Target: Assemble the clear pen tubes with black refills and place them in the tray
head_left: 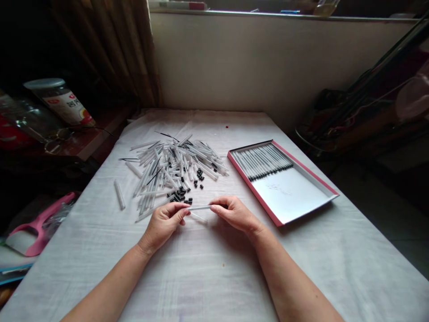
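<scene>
My left hand (166, 222) and my right hand (234, 213) rest on a table covered with a white cloth (214, 268). Between them they pinch one thin clear pen tube (200, 207), held level, one hand at each end. Just beyond my hands lies a pile of clear pen tubes (174, 167) mixed with thin black refills. Small black caps (181, 194) are scattered at the near edge of the pile. To the right lies a shallow white tray with a pink rim (254, 192), holding a row of assembled pens (263, 162) at its far end.
A plastic jar with a red label (60, 100) lies on a dark side shelf at left. A pink-handled tool (40, 223) lies lower left. One loose tube (119, 194) lies apart from the pile. A wall and curtain stand behind the table; cluttered items stand at right.
</scene>
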### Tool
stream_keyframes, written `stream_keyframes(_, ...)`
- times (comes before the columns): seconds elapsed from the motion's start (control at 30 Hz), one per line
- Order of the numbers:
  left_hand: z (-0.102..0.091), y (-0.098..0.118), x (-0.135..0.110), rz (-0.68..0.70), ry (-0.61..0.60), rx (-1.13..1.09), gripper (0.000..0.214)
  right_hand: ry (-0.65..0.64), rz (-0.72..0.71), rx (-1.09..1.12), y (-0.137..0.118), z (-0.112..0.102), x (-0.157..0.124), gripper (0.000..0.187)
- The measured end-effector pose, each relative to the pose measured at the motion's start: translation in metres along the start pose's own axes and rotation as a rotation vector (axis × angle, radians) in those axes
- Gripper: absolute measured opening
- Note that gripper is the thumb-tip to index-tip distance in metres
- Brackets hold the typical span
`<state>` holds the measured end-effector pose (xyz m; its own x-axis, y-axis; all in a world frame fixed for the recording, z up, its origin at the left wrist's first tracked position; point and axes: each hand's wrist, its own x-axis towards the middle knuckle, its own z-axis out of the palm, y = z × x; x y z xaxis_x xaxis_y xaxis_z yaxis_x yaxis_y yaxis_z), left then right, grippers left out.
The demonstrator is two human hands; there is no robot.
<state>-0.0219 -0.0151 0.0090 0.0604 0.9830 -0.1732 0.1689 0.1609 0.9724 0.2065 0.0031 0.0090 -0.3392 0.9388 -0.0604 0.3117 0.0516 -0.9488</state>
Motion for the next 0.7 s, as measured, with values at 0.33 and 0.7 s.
stream_keyframes(0.33,-0.001,0.007,0.001,0.044,-0.040,-0.125,0.066,0.569,-0.163,-0.139,-0.010,-0.051,0.009,0.028)
stream_keyframes(0.7,0.002,0.004,0.002,0.022,-0.044,-0.053,0.049,0.770,0.522,-0.650,0.022,-0.124,0.046,0.037)
